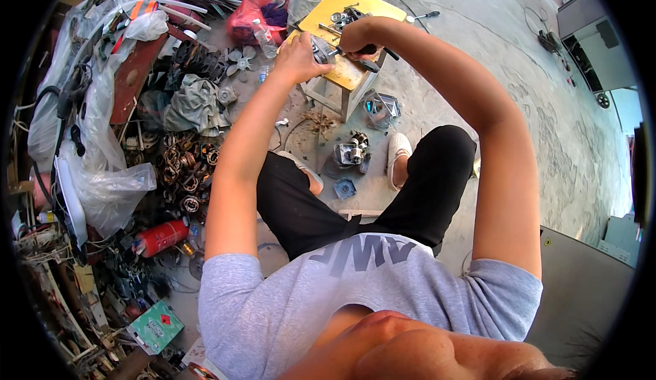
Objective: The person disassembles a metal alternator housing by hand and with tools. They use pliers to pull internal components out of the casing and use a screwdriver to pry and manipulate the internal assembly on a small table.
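Over the near side of a small yellow-topped table (376, 6), my left hand (295, 59) is closed around a grey metal part (322, 50). My right hand (358, 36) grips a black-handled hand tool (367, 49), its thin shaft pointing left at the metal part. Whether its tip touches the part is too small to tell. Another dark handle (371, 66) shows just below that hand. Farther back on the tabletop are a wrench (330, 30) and a cluster of small metal parts (347, 16).
Beneath and near the table are a clear container (381, 111), a motor part (356, 149) and a blue square piece (345, 189). To the left lie a red bag (251, 17), plastic bottle (264, 39), fan blade (240, 60), heaped copper coils (186, 165) and a red cylinder (162, 237).
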The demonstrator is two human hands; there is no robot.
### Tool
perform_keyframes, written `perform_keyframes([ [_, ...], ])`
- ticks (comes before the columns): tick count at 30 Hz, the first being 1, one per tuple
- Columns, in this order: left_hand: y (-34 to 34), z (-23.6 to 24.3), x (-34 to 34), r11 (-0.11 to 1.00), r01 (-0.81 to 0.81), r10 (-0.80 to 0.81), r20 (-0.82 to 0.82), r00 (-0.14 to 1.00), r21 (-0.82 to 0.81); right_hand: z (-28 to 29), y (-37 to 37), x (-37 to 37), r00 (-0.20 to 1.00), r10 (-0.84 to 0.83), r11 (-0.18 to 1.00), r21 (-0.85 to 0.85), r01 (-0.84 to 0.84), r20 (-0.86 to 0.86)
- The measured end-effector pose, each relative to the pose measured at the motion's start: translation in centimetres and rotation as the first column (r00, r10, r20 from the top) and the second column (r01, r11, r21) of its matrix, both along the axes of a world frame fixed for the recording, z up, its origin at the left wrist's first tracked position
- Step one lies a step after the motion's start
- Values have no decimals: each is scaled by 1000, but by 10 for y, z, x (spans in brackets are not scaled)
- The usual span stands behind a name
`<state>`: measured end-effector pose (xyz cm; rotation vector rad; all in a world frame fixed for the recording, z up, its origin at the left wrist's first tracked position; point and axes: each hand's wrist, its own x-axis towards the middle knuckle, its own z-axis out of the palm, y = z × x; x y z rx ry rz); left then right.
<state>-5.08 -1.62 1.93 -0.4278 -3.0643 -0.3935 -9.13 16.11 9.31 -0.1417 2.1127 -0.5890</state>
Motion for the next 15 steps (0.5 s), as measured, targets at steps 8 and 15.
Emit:
perform_keyframes([
  [8,-13,-8,-2,997,-3,7,-54,998,80,-80,15,33,664,131,977,-18,-213,-737],
  [15,-19,-10,0,996,-40,40,1,999,80,-75,6,69,659,-54,978,-171,-115,-750],
])
